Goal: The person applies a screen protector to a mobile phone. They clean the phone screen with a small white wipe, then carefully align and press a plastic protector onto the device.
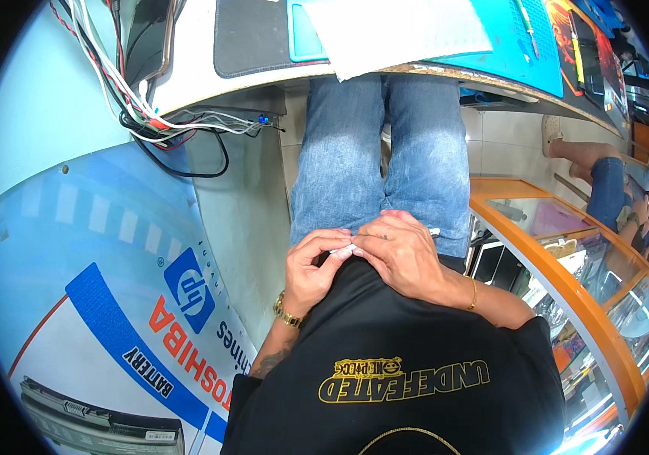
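Both hands meet over my lap, close to the hem of the black shirt. Between its thumb and fingers my left hand [319, 264] pinches a small white item [342, 249], too small and covered to identify. My right hand [398, 253] has its fingers closed at the same item, touching the left fingertips; a short white end [434, 231] sticks out beyond its far side. Ahead of my knees, a white sheet [398, 34] hangs slightly over the edge of the worktable, on a blue work mat [529, 68].
A black mat [250, 40] and a screwdriver-like tool [527, 28] lie on the worktable. Bundled cables [154, 122] hang at the left. An orange-framed glass display case [557, 267] stands at the right, with another person [609, 176] seated beyond it.
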### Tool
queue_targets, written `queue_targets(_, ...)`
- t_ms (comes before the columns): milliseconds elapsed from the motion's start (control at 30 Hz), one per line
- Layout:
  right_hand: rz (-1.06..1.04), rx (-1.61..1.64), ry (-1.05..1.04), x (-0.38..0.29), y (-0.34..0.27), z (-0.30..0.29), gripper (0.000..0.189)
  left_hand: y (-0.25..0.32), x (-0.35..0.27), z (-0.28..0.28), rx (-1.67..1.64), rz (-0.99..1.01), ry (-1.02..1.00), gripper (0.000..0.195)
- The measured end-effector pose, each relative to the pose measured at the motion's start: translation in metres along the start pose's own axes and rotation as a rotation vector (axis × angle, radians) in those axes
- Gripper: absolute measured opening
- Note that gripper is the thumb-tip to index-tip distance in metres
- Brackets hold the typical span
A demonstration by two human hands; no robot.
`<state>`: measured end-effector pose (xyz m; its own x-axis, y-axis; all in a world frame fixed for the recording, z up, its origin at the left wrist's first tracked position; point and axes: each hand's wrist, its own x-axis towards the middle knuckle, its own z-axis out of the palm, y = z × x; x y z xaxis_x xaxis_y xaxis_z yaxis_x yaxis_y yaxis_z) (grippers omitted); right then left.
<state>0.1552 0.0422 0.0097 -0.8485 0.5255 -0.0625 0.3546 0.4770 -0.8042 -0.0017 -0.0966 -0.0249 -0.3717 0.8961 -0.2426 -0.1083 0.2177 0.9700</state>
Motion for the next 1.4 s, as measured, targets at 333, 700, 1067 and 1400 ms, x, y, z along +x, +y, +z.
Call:
queue_targets(333, -0.200, -0.036, 0.025, -0.001, 0.012, 0.010, 0.020, 0.004, 0.005, 0.006, 0.301, 0.196, 0.075, 0.008)
queue_targets(700, -0.179, -0.033, 0.003, 0.002, 0.011, -0.008, 0.015, 0.015, 0.010, 0.005, 0.328, 0.142, 0.061, 0.004)
queue_targets(1067, -0.174, -0.085, 0.051, -0.010, 0.026, -0.017, 0.009, 0.043, 0.037, 0.013, 0.688, 0.365, -0.204, 0.018)
queue_targets(1400, -0.200, -0.107, 0.023, -0.007, 0.028, -0.013, 0.008, 0.025, 0.030, 0.015, 0.636, 0.367, -0.100, 0.015)
